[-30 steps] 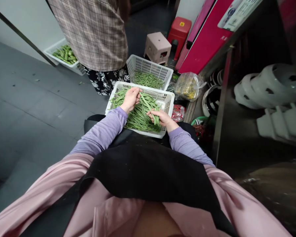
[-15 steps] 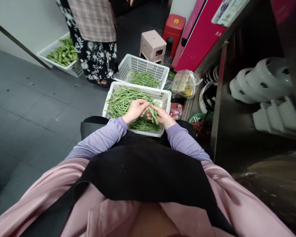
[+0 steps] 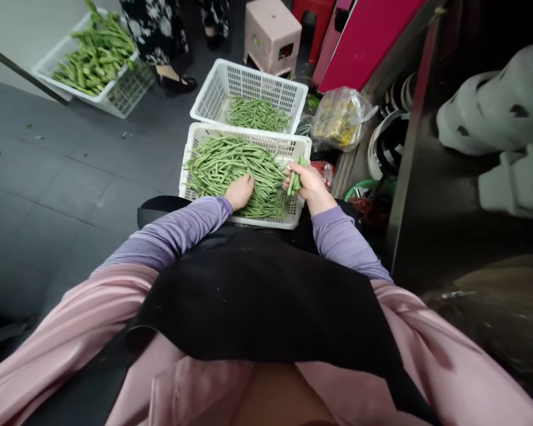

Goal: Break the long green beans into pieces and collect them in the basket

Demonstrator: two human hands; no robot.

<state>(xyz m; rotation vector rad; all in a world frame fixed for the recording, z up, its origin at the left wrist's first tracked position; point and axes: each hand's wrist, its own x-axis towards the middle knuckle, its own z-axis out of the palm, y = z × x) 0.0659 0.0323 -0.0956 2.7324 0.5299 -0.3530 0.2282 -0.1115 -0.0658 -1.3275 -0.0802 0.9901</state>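
A white plastic basket (image 3: pixel 187 155) in front of my lap holds a heap of long green beans (image 3: pixel 231 158). Down at the near side of that heap is my left hand (image 3: pixel 240 192), fingers curled round beans with the tips hidden. Over the basket's right end my right hand (image 3: pixel 310 182) is closed on a small bunch of green beans (image 3: pixel 295 177), which sticks up past the thumb. The two hands are apart.
Behind stands a second white basket (image 3: pixel 208 94) with fewer beans. Chunky green vegetables fill a basket (image 3: pixel 119 97) at upper left, beside another person's foot (image 3: pixel 175 80). A pink stool (image 3: pixel 270 32), a plastic bag (image 3: pixel 344 121) and a metal shelf edge (image 3: pixel 408 148) lie rightward.
My hands have separated: the left dropped onto the heap, the right shifted right with its beans. The view has tilted down. The other person's legs have moved apart, toward the upper edge.
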